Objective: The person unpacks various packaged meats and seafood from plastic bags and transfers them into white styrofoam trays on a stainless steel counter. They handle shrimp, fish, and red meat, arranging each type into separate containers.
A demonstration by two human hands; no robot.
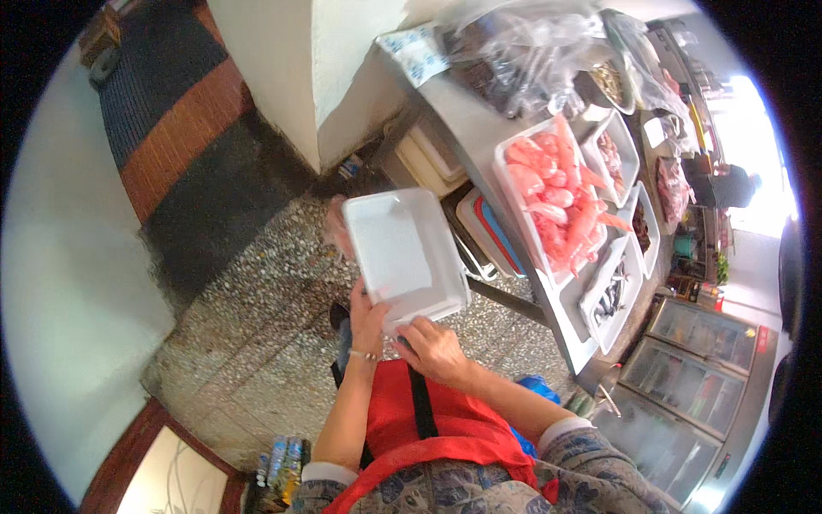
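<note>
A white rectangular plastic tray (401, 247) is held out over the speckled floor, tilted, with its inside showing and no food in it. My left hand (368, 319) grips its near left corner, and a bracelet circles that wrist. At the middle of the near edge, my right hand (431, 348) is closed around the rim, with something dark by its fingers. Right of the tray, a metal table (475, 122) bears a large white tray (507, 199) of pink plastic-wrapped bundles. Beside it, a smaller tray (632, 292) holds small silvery fish.
Clear plastic bags (533, 58) cover things at the table's far end. Stacked trays and boards (488, 231) stand under the table. Glass-doored cabinets (681, 379) are at the right. Bottles (282, 459) stand on the floor at lower left. A person (732, 186) is in the background.
</note>
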